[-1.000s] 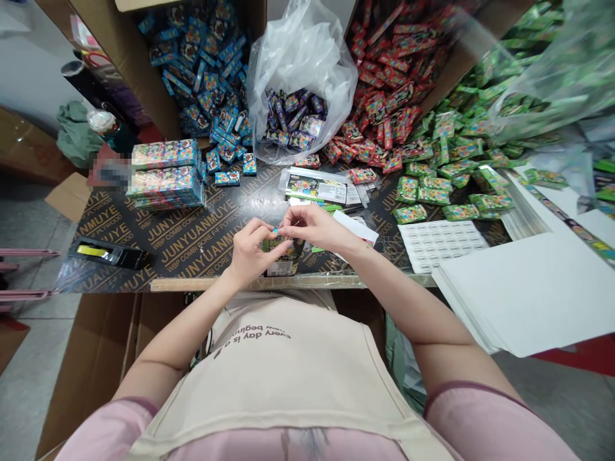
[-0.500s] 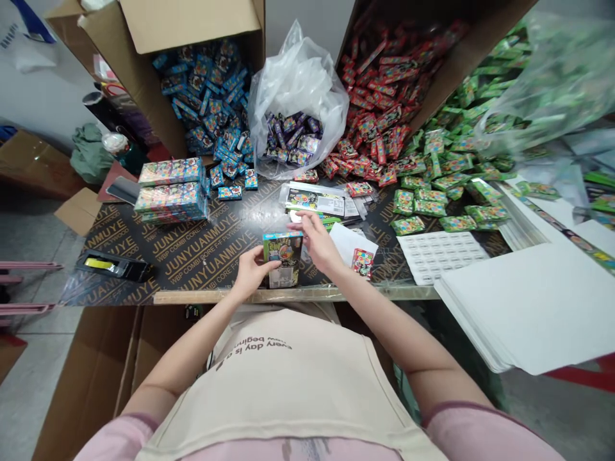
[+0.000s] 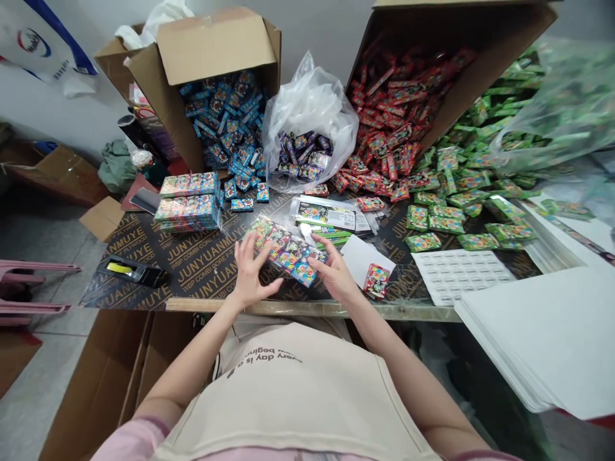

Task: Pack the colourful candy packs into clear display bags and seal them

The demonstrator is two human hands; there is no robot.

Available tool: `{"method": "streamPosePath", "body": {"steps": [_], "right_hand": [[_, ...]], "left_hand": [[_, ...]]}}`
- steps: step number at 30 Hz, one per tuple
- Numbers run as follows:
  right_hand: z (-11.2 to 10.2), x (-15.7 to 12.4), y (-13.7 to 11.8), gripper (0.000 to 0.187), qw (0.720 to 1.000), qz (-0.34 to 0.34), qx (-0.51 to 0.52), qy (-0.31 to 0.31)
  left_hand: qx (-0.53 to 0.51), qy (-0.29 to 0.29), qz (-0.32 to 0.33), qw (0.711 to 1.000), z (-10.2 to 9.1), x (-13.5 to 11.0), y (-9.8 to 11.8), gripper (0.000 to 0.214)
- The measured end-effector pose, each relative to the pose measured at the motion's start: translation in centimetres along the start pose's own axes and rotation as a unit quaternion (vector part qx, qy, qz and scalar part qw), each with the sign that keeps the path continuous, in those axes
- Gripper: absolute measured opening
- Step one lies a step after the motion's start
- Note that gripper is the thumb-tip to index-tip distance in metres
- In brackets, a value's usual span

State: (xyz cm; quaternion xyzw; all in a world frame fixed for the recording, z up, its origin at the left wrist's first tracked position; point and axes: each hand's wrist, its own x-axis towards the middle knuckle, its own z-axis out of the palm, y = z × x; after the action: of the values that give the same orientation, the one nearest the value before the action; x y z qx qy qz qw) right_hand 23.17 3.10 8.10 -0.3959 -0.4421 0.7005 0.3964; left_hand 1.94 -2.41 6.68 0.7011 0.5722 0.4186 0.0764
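A long multicoloured pack of small candy-type boxes (image 3: 287,250) lies slanted near the table's front edge, its printed faces up. My left hand (image 3: 252,275) has its fingers spread at the pack's left end, fingertips touching it and the thumb standing apart. At the other end, my right hand (image 3: 337,272) grips the pack's corner between thumb and fingers. Beside that hand is a white paper (image 3: 355,256) with a small red box (image 3: 377,280) at its lower corner. Flat printed packaging sleeves (image 3: 331,214) lie just behind the pack.
Stacked wrapped packs (image 3: 187,202) stand at left, near a black tape dispenser (image 3: 129,270). Behind are blue boxes (image 3: 230,121) in a carton, a plastic bag (image 3: 312,96) of purple boxes, red boxes (image 3: 384,128) and green boxes (image 3: 446,224). A sticker sheet (image 3: 464,275) and white card sheets (image 3: 538,333) lie right.
The pack was upright, end-on between my hands; now it lies lengthwise, slanted. My left hand has loosened from a pinch to spread fingers, and my right hand has taken the right end. The view has shifted.
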Motion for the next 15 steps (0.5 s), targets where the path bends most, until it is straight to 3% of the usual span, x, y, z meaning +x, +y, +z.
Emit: {"method": "streamPosePath", "body": {"steps": [2,5,8,12,15], "right_hand": [[-0.5,0.2,0.0,0.071,0.999,-0.019,-0.035,-0.028],[-0.7,0.4,0.5,0.064,0.995,-0.041,-0.067,-0.059],[-0.4,0.9,1.5,0.059,0.998,-0.039,-0.043,-0.018],[0.4,2.0,2.6,0.051,0.996,-0.055,-0.021,0.064],[1.4,2.7,2.8,0.045,0.991,-0.094,-0.043,0.083]], "left_hand": [[-0.096,0.047,-0.13,0.986,-1.0,0.4,-0.6,0.075],[-0.278,0.071,-0.284,0.915,-2.0,1.0,-1.5,0.059],[-0.4,0.081,-0.34,0.847,-2.3,1.1,-1.8,0.051],[-0.459,0.106,-0.42,0.775,-2.1,0.4,-1.4,0.045],[-0.5,0.117,-0.45,0.73,-2.0,0.1,-1.3,0.04]]}}
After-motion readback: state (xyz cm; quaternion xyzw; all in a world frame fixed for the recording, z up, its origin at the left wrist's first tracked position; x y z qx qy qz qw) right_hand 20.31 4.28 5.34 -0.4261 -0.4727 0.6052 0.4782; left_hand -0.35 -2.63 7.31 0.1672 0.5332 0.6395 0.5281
